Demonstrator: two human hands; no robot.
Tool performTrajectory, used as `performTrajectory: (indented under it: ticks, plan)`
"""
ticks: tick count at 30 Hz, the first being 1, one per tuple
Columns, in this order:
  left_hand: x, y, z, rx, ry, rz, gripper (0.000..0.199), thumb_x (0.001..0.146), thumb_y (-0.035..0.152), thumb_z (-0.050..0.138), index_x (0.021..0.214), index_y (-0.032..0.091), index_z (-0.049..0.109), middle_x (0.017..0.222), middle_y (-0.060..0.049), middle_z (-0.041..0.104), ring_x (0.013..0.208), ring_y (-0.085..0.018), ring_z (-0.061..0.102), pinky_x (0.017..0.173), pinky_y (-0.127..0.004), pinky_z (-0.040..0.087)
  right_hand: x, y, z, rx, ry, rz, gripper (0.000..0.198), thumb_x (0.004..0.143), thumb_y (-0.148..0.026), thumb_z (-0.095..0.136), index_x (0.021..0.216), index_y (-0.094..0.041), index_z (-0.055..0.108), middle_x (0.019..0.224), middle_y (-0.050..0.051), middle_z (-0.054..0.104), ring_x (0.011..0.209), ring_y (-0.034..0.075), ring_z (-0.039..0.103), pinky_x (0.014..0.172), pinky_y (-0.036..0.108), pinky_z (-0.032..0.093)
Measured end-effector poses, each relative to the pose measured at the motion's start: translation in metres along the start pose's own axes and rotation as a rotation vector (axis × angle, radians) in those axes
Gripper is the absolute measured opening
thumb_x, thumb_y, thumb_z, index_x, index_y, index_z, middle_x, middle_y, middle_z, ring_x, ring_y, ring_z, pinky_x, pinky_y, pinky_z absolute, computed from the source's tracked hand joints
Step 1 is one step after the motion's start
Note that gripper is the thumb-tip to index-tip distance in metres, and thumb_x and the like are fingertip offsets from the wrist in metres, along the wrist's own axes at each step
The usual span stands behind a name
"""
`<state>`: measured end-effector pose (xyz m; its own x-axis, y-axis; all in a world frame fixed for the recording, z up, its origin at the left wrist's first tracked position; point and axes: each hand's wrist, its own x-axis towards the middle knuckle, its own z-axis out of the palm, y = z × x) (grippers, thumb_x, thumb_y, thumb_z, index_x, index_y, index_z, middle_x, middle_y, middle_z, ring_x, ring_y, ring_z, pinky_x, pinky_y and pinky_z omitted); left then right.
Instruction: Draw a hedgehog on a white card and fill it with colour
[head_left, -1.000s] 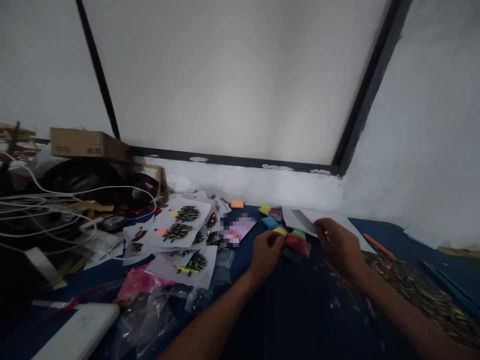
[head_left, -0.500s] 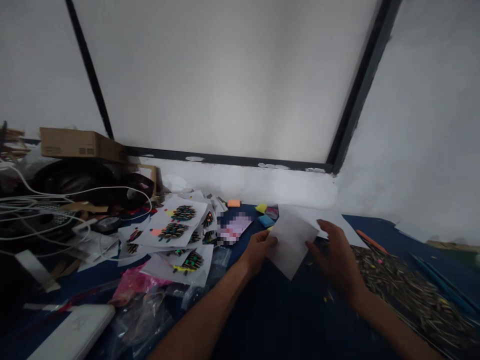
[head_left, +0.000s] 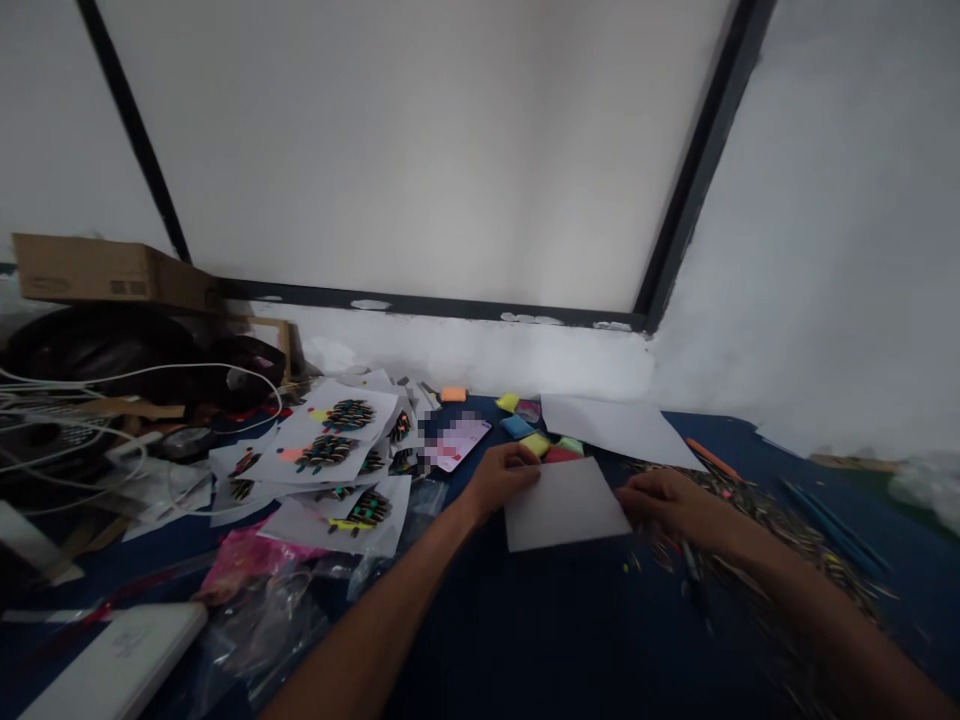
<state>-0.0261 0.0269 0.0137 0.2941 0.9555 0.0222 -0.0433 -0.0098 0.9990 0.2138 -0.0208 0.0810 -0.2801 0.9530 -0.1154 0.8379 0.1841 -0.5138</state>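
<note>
A blank white sheet of paper (head_left: pixel 568 510) is stretched between my two hands, low over the dark blue table cover. My left hand (head_left: pixel 501 482) pinches its upper left edge, thumb and fingers closed. On the other side, my right hand (head_left: pixel 671 505) has its fingers curled together at the paper's right edge; the fingertips are partly hidden. Just behind the sheet lie small coloured blocks, among them a yellow block (head_left: pixel 535 444) and a blue block (head_left: pixel 516 427). A dark, pen-like object (head_left: pixel 696 585) shows below my right hand.
To the left, sheets with hedgehog-like figures (head_left: pixel 330 452) overlap beside clear plastic bags (head_left: pixel 262 630) and a white box-like device (head_left: pixel 112 660). A larger white paper (head_left: pixel 611 428) lies behind. At right are many thin, dark sticks (head_left: pixel 825 580) and an orange stick-like tool (head_left: pixel 712 458).
The sheet has turned from a diamond slant to nearly square and lies lower and flatter. My right hand's spread fingers have closed at its edge. The view has shifted slightly right.
</note>
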Motion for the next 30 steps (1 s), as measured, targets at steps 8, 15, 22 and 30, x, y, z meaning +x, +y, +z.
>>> performTrajectory:
  ticks: [8, 15, 22, 30]
  plan:
    - [-0.005, 0.006, 0.001, 0.273, -0.223, 0.017, 0.020, 0.064, 0.022, 0.065, 0.080, 0.011, 0.067, 0.068, -0.002, 0.063, 0.065, -0.013, 0.056, 0.061, -0.022, 0.040, -0.024, 0.035, -0.018, -0.340, 0.040, 0.283, 0.037, 0.073, -0.027, 0.061, 0.041, -0.022, 0.043, 0.043, 0.003, 0.053, 0.045, 0.018, 0.053, 0.047, 0.028, 0.033]
    - [-0.009, 0.011, 0.001, 0.494, -0.339, 0.054, 0.014, 0.064, 0.015, 0.061, 0.076, 0.010, 0.067, 0.072, -0.003, 0.066, 0.067, -0.013, 0.058, 0.062, -0.021, 0.041, -0.042, 0.022, -0.004, -0.298, -0.155, 0.337, 0.037, 0.076, -0.024, 0.054, 0.040, -0.021, 0.044, 0.042, 0.002, 0.056, 0.035, 0.010, 0.047, 0.041, 0.023, 0.035]
    - [-0.012, 0.020, -0.002, 0.751, -0.405, 0.036, 0.014, 0.063, 0.011, 0.061, 0.075, 0.012, 0.068, 0.069, -0.001, 0.065, 0.066, -0.013, 0.058, 0.058, -0.019, 0.039, -0.041, 0.023, 0.002, -0.260, -0.105, 0.347, 0.039, 0.073, -0.020, 0.053, 0.036, -0.021, 0.040, 0.039, 0.003, 0.053, 0.034, 0.012, 0.049, 0.043, 0.025, 0.037]
    - [-0.017, 0.027, 0.004, 0.985, -0.428, 0.001, 0.013, 0.066, 0.014, 0.064, 0.077, 0.015, 0.069, 0.071, 0.000, 0.065, 0.063, -0.012, 0.057, 0.051, -0.018, 0.037, -0.038, 0.027, -0.008, 0.025, 0.010, 0.248, 0.028, 0.076, -0.033, 0.054, 0.053, -0.022, 0.042, 0.047, 0.000, 0.055, 0.041, 0.015, 0.055, 0.046, 0.026, 0.039]
